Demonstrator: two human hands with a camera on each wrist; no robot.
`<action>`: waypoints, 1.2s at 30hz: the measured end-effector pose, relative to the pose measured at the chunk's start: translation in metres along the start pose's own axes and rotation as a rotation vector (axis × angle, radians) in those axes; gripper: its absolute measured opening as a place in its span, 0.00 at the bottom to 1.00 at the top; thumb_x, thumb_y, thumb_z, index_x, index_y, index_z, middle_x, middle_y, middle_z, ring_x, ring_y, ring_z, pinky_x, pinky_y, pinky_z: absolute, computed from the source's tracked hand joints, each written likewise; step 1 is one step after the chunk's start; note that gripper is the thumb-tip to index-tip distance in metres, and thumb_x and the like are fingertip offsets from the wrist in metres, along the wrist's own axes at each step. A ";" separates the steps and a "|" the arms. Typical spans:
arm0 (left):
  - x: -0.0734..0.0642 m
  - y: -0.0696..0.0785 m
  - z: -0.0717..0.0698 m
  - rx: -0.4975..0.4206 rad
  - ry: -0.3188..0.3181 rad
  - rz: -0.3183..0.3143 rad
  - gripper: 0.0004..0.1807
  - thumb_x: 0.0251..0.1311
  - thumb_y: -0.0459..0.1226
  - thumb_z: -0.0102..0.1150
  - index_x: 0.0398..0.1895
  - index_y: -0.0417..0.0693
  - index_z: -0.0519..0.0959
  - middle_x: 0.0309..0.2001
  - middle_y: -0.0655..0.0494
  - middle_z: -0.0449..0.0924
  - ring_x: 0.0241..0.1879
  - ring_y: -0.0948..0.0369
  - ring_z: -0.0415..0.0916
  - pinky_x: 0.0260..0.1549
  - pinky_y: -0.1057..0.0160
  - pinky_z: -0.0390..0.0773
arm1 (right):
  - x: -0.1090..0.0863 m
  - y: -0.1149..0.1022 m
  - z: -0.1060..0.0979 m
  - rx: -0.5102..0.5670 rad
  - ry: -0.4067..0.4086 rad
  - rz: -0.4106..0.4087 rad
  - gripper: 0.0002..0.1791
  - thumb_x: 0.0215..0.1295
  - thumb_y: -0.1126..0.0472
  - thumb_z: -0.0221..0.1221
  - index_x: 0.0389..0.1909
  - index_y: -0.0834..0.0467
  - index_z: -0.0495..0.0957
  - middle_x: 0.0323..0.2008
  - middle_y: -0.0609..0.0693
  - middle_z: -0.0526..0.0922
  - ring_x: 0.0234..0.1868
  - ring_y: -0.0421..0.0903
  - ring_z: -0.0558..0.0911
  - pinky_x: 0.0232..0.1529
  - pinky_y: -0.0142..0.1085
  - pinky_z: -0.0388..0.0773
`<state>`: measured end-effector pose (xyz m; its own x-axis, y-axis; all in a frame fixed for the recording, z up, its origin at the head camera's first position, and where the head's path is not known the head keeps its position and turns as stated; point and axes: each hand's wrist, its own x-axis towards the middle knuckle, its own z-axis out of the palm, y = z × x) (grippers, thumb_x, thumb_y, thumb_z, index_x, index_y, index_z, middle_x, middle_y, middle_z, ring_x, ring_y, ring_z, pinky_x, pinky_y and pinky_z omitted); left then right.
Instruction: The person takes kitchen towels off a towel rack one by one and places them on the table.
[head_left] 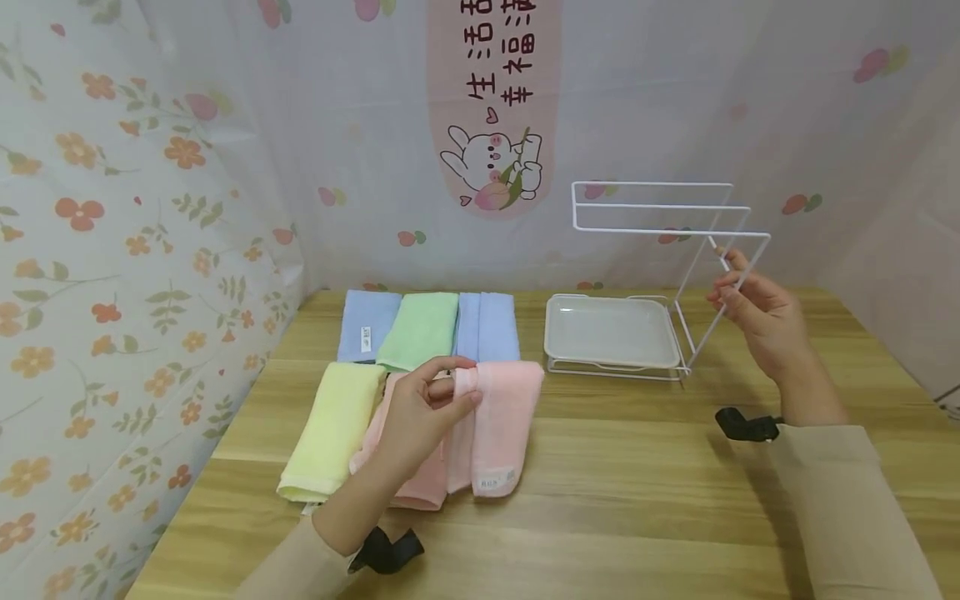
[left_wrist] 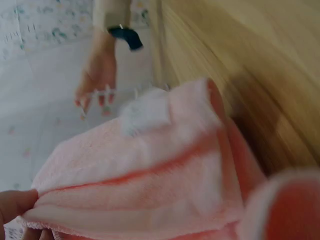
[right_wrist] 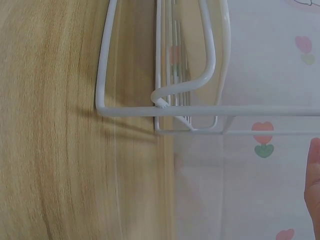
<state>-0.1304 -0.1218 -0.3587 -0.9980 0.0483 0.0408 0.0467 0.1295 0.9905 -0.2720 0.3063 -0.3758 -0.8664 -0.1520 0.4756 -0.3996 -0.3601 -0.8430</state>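
My left hand (head_left: 420,417) pinches the upper edge of a folded pink towel (head_left: 510,425), whose far end carries a small white label. In the left wrist view this towel (left_wrist: 135,175) fills most of the frame, with the thumb at its left corner. Another pink towel (head_left: 423,487) lies partly hidden beneath my left hand and wrist. My right hand (head_left: 765,321) holds the upright side of a white wire rack (head_left: 671,232) with its fingertips. Only a bit of a right finger (right_wrist: 313,182) shows in the right wrist view, beside the rack's wires (right_wrist: 210,111).
A pale tray (head_left: 611,333) sits in the rack's base. Left of it lie folded towels: a yellow one (head_left: 333,429), a green one (head_left: 422,329), and two blue ones (head_left: 487,325). Patterned curtains stand behind and left of the wooden table (head_left: 630,500).
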 end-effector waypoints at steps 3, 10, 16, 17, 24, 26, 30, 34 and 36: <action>0.015 -0.008 -0.004 0.070 0.028 -0.022 0.18 0.59 0.30 0.67 0.52 0.49 0.80 0.39 0.44 0.89 0.29 0.66 0.76 0.26 0.71 0.74 | -0.001 0.002 0.000 -0.005 0.003 0.004 0.13 0.71 0.78 0.48 0.45 0.68 0.81 0.79 0.54 0.53 0.80 0.43 0.49 0.52 0.27 0.80; 0.030 -0.015 -0.009 0.187 0.079 -0.016 0.19 0.57 0.33 0.69 0.52 0.53 0.82 0.44 0.47 0.88 0.44 0.60 0.75 0.31 0.69 0.74 | -0.002 0.004 0.000 -0.010 0.003 0.003 0.14 0.71 0.78 0.47 0.45 0.68 0.81 0.79 0.54 0.54 0.80 0.43 0.50 0.51 0.27 0.80; 0.036 -0.021 -0.008 0.130 0.098 0.035 0.26 0.55 0.28 0.67 0.58 0.52 0.77 0.49 0.47 0.87 0.53 0.54 0.80 0.41 0.67 0.78 | -0.001 0.005 -0.001 -0.015 0.010 -0.006 0.13 0.71 0.78 0.48 0.44 0.68 0.81 0.77 0.52 0.58 0.81 0.45 0.46 0.50 0.26 0.80; 0.036 -0.022 -0.008 0.123 0.097 0.046 0.28 0.55 0.27 0.67 0.59 0.52 0.75 0.50 0.46 0.86 0.50 0.53 0.81 0.40 0.67 0.79 | -0.001 0.005 -0.001 -0.017 0.011 -0.009 0.13 0.71 0.78 0.48 0.44 0.67 0.82 0.77 0.52 0.59 0.81 0.45 0.46 0.49 0.26 0.80; 0.031 -0.016 -0.002 0.069 0.024 0.079 0.34 0.56 0.24 0.65 0.63 0.57 0.67 0.59 0.47 0.79 0.36 0.55 0.81 0.35 0.65 0.82 | -0.001 0.005 0.000 -0.017 0.006 -0.024 0.14 0.71 0.77 0.48 0.43 0.67 0.82 0.76 0.52 0.60 0.81 0.46 0.43 0.49 0.26 0.79; 0.026 -0.014 0.000 0.051 -0.026 0.077 0.32 0.57 0.24 0.64 0.62 0.56 0.68 0.58 0.46 0.78 0.33 0.58 0.81 0.34 0.65 0.83 | -0.001 0.005 0.001 -0.020 0.004 -0.028 0.14 0.71 0.77 0.48 0.43 0.67 0.81 0.76 0.53 0.60 0.81 0.47 0.43 0.50 0.27 0.79; 0.017 -0.010 0.005 0.044 -0.114 0.097 0.28 0.58 0.23 0.63 0.61 0.51 0.72 0.61 0.46 0.76 0.23 0.66 0.73 0.28 0.72 0.79 | -0.001 0.005 0.001 -0.009 0.010 -0.043 0.13 0.71 0.78 0.48 0.43 0.68 0.81 0.76 0.54 0.60 0.81 0.48 0.43 0.50 0.27 0.79; 0.016 -0.015 0.010 0.104 -0.118 0.084 0.25 0.58 0.24 0.63 0.59 0.48 0.75 0.64 0.49 0.75 0.25 0.64 0.68 0.27 0.73 0.72 | 0.000 0.006 0.001 0.004 0.021 -0.063 0.13 0.70 0.79 0.48 0.42 0.69 0.81 0.74 0.55 0.62 0.81 0.49 0.43 0.48 0.28 0.80; 0.018 -0.020 0.011 0.139 -0.092 0.040 0.24 0.58 0.25 0.64 0.58 0.49 0.76 0.64 0.51 0.75 0.39 0.61 0.77 0.36 0.68 0.78 | 0.000 0.006 0.000 0.005 0.021 -0.059 0.13 0.70 0.79 0.47 0.42 0.69 0.81 0.75 0.56 0.61 0.81 0.49 0.43 0.48 0.28 0.80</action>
<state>-0.1492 -0.1126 -0.3789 -0.9875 0.1455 0.0610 0.0978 0.2611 0.9603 -0.2743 0.3039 -0.3810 -0.8474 -0.1113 0.5191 -0.4488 -0.3723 -0.8124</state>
